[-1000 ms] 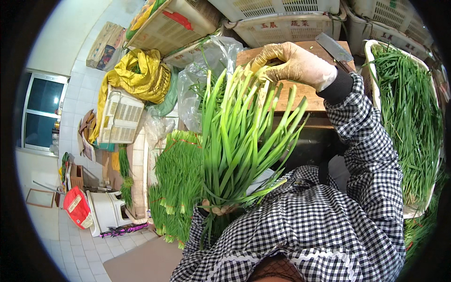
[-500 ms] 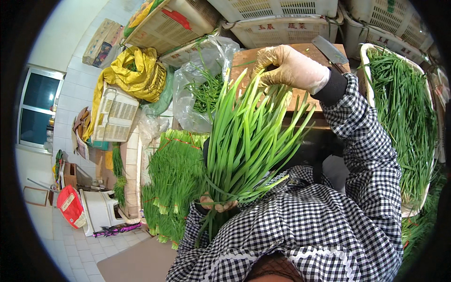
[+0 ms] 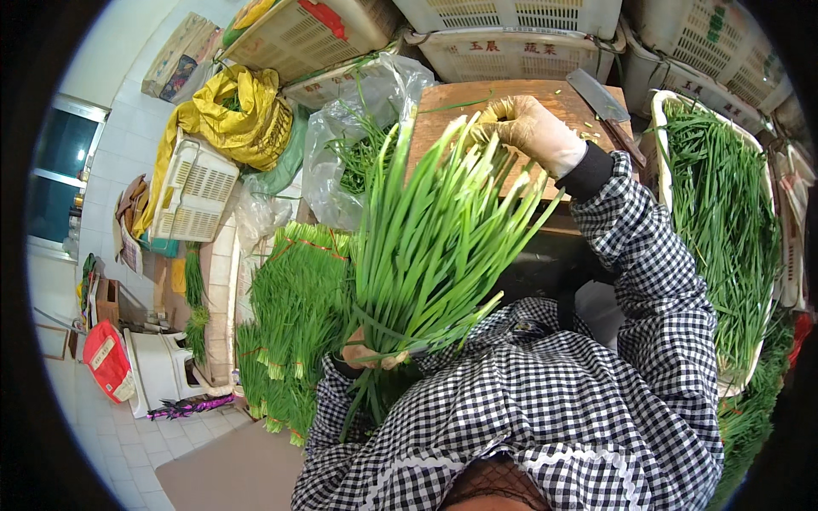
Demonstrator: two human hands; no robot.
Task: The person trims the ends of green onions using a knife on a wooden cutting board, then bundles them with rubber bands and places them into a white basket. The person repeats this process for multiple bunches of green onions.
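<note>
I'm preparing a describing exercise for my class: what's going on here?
A person's left hand grips a bunch of green stalks low down, while the gloved right hand has its fingers at the pale upper ends. Tied green bundles lie to the left; a white crate of greens stands to the right. A cleaver lies at the far right corner of a wooden board.

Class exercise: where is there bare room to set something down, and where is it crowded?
Bare: the brown panel, between the floor tiles and the checked left sleeve; a narrow strip of wooden board beyond the loose leaf, left of the knife. Crowded: around the held stalks, the tied bundles and the crate of greens.
</note>
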